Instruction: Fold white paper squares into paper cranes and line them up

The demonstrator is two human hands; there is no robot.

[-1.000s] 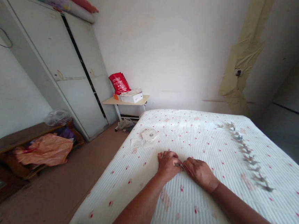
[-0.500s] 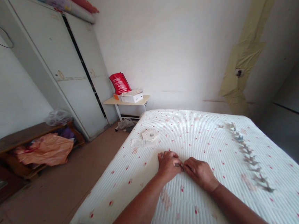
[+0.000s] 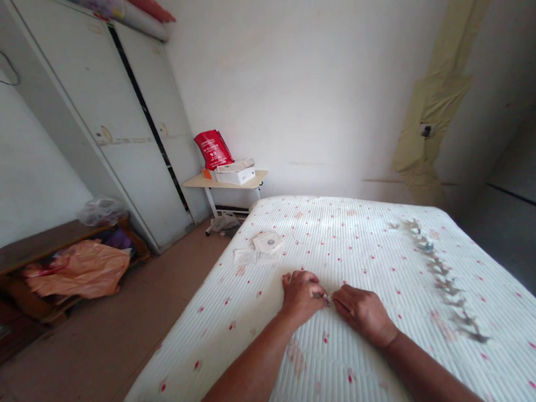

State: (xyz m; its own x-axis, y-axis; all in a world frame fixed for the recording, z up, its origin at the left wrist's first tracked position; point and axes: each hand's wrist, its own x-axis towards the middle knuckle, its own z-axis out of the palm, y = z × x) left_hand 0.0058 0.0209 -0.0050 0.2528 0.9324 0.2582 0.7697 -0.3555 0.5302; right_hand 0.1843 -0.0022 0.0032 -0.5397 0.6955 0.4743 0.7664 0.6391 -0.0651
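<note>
Small greyish piece: low over bed, in left hand's pinched grip. Right hand: fingers bunched just beside; contents cannot be told. Step, apparently: close two-handed fingertip work; next move calls for steady, light pinch. Red bag, white packet: printed, illegible.

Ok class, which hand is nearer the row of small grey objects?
Right. The right hand is left of the row; the left hand is farther left.
</note>
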